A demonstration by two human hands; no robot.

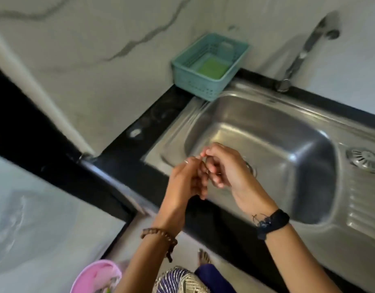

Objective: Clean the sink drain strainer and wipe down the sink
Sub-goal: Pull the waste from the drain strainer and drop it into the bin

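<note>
Hands together over sink (267, 132), fingers interlaced, teal basket (205, 85) behind, strainer (363, 159) on drainboard.

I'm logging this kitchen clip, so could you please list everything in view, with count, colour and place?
sink: one, steel, set in the counter, centre right
strainer: one, steel, out of the basin on the ribbed drainboard, right edge
tap: one, chrome, on the wall above the sink
counter: one, black, around the sink
basket: one, teal, on the counter at the sink's back left corner
sponge: one, green, inside the basket
tub: one, pink, bottom left, on the floor
left hand: beaded bracelet, fingers curled, meeting the other hand over the basin
right hand: black wristband, fingers curled against the left
</note>
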